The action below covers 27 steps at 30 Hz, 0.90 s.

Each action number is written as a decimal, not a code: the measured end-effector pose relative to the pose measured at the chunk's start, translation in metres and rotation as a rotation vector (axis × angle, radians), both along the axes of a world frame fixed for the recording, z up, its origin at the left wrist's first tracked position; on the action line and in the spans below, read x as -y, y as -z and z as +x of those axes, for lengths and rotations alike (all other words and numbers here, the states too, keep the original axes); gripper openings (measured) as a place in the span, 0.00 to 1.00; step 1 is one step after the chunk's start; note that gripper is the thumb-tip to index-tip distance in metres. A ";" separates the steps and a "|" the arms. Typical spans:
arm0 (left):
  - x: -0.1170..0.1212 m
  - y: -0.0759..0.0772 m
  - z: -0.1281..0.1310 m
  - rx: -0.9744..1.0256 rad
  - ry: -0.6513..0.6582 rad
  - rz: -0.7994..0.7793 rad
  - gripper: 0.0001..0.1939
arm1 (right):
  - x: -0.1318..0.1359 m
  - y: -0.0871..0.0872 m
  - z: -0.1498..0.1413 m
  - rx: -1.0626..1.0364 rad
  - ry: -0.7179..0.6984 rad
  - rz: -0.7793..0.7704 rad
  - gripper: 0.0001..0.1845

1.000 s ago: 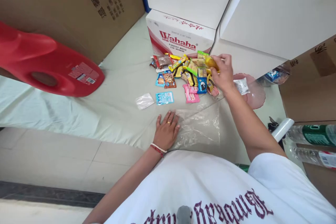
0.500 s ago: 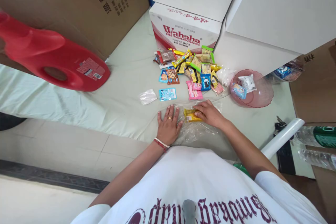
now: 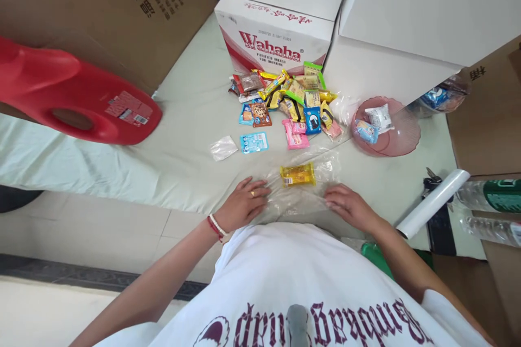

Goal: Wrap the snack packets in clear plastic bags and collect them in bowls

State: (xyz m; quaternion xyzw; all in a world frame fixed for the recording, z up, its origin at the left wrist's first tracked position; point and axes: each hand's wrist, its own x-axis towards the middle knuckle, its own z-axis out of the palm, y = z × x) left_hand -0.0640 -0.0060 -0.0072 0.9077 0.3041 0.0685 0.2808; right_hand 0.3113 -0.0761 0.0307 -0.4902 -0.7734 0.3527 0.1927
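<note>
A yellow-wrapped snack (image 3: 298,174) lies on a sheet-like clear plastic bag (image 3: 299,201) in front of my body. My left hand (image 3: 243,203) rests at the left edge of the bag, its fingers stretched out and slightly apart. At the right edge, my right hand (image 3: 349,206) has its fingers bunched together on the plastic; its thumb is partly hidden. Beyond the bag lie a light blue packet (image 3: 254,142), a silvery-white wrapper (image 3: 223,148) and pink packets (image 3: 296,135). Behind them is a pile of mixed wrapped snacks (image 3: 291,98).
A pink glass bowl (image 3: 407,141) holding a few packets stands to the right. The Wahaha carton (image 3: 272,43) sits behind the pile, and a red jug (image 3: 93,103) is on the left. A white roll (image 3: 433,203), keys and plastic bottles (image 3: 500,195) lie at the right.
My right hand has let go of the yellow-wrapped snack and moved right to the bag's edge. My left hand has shifted left and turned sideways. The camera view has shifted slightly.
</note>
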 end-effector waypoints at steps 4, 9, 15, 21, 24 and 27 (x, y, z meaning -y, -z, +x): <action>-0.025 -0.003 0.012 0.081 -0.256 -0.102 0.18 | -0.042 -0.011 0.010 -0.040 0.083 -0.133 0.18; -0.059 0.003 0.042 -0.059 -0.620 -0.010 0.16 | -0.100 -0.015 0.018 0.422 0.191 -0.182 0.15; -0.069 0.014 0.062 -0.140 -0.758 0.093 0.11 | -0.156 -0.029 -0.029 0.629 0.121 0.184 0.21; -0.065 0.012 0.072 -0.148 -0.831 0.110 0.19 | -0.190 -0.012 -0.076 0.714 0.158 0.162 0.20; -0.066 0.013 0.077 -0.136 -0.854 0.057 0.11 | -0.195 -0.012 -0.072 0.651 0.169 0.136 0.10; -0.067 0.015 0.078 -0.056 -0.885 0.014 0.09 | -0.193 -0.016 -0.062 0.563 0.130 0.171 0.10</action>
